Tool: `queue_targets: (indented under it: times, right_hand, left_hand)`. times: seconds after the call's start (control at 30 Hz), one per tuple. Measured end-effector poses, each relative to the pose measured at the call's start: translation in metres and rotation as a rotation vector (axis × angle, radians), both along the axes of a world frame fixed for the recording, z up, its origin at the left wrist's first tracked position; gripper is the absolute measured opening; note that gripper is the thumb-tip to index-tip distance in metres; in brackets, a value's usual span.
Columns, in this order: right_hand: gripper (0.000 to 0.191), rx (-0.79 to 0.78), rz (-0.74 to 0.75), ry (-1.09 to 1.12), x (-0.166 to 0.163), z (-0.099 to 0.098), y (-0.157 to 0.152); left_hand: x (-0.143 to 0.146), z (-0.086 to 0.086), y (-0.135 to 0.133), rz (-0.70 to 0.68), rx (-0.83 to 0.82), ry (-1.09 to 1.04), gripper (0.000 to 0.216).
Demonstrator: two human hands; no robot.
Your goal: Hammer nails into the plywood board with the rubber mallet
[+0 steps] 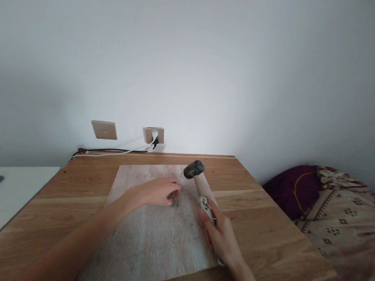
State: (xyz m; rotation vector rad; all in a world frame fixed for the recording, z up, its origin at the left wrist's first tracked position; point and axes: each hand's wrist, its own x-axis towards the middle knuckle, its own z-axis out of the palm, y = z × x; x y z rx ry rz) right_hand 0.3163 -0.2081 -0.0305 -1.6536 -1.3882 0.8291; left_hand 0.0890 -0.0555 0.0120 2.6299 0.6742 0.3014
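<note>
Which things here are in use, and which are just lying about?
In use: hammer in right hand; nail pinched by left hand; board under both.
Lying about: cables, socket, pillow, blanket, white table.

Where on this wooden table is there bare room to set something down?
Bare wood lies right of the pale board, out to the table edge, and left of it. Crowded: the board's middle, where the left hand pinches a nail and the right hand grips the hammer.
</note>
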Motion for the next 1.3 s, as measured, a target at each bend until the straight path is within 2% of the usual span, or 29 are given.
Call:
queue_targets:
  times: [0.2,0.4,0.5,0.63,0.73,0.83,0.9,1.03,1.13,1.3]
  right_hand:
    - [0.073,-0.043,0.018,0.115,-0.002,-0.002,0.0]
    - [0.071,-0.024,0.026,0.127,-0.001,-0.004,0.001]
    - [0.071,-0.026,0.009,0.132,0.0,-0.008,0.002]
    - [0.069,-0.027,0.007,0.127,0.0,-0.008,0.001]
    - [0.069,-0.026,0.008,0.122,-0.001,-0.006,0.0]
    - [0.07,-0.034,-0.004,0.128,-0.002,-0.006,0.0]
    - [0.07,-0.043,-0.009,0.132,-0.002,-0.006,0.0]
    - [0.071,-0.043,-0.018,0.131,-0.002,-0.006,-0.001]
    - [0.072,-0.048,-0.019,0.129,-0.002,-0.005,-0.001]
    - [0.071,-0.048,-0.006,0.123,-0.002,-0.005,0.0]
  left_hand:
    - [0.005,0.0,-0.003,-0.014,-0.059,0.027,0.023]
    - [-0.002,0.002,-0.009,-0.031,0.018,0.094,0.021]
    - [-0.006,0.002,-0.008,-0.028,0.0,0.144,0.019]
    - [-0.013,0.001,0.009,-0.003,-0.196,0.034,0.017]
    - [-0.017,-0.004,0.029,0.112,-0.288,-0.186,0.015]
    - [-0.02,-0.018,0.045,0.299,-0.218,-0.406,0.021]
    - [-0.02,-0.031,0.051,0.381,-0.165,-0.479,0.019]
    - [-0.02,-0.05,0.055,0.397,-0.142,-0.503,0.006]
    - [-0.019,-0.053,0.054,0.376,-0.119,-0.467,0.006]
    - [-0.02,-0.047,0.054,0.446,0.029,-0.43,0.013]
